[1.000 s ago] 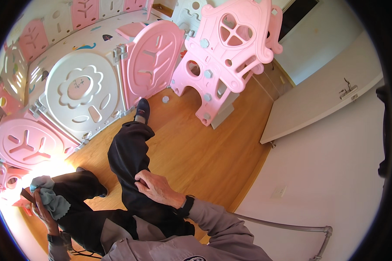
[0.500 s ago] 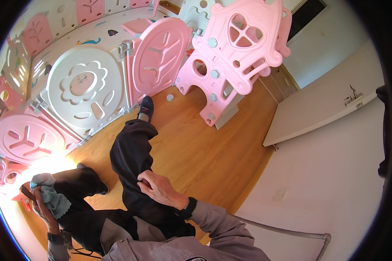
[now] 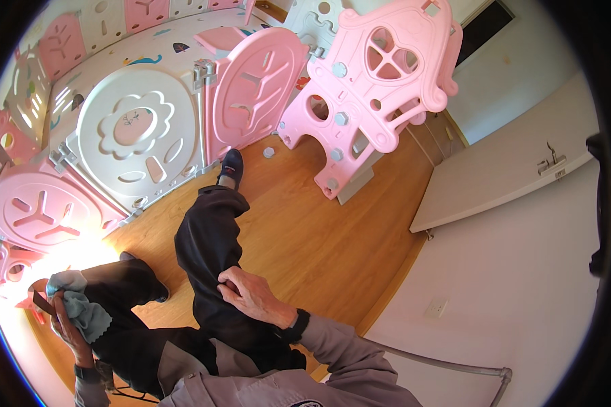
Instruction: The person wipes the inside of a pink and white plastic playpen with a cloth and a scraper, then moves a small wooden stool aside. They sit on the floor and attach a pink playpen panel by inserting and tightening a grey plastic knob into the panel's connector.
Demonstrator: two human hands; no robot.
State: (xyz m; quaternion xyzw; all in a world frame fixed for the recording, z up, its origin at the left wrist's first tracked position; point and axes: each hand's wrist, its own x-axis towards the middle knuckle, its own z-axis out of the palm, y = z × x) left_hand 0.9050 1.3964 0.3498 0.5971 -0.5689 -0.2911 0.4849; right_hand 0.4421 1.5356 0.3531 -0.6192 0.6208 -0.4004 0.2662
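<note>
My left hand (image 3: 65, 327) is at the lower left, closed on a blue-grey cloth (image 3: 88, 317) with a scalloped edge. The cloth drapes over my left thigh. A flat brown strip (image 3: 44, 303) sticks out beside those fingers; whether I hold it or only touch it I cannot tell. My right hand (image 3: 258, 298), with a black band at the wrist, rests on my right trouser leg (image 3: 207, 237). Its fingers are curled in, and whatever they may enclose is hidden against the dark fabric.
A playpen fence of pink panels (image 3: 258, 88) and a white panel (image 3: 139, 136) stands ahead. Right of it is a pink play structure (image 3: 360, 102). A small grey knob (image 3: 269, 152) lies on the wooden floor (image 3: 299, 230). A grey rail (image 3: 455, 366) runs at lower right.
The surroundings have shifted slightly to the right in the picture. Both hands keep their places and their grip; my right hand shows only a tiny shift.
</note>
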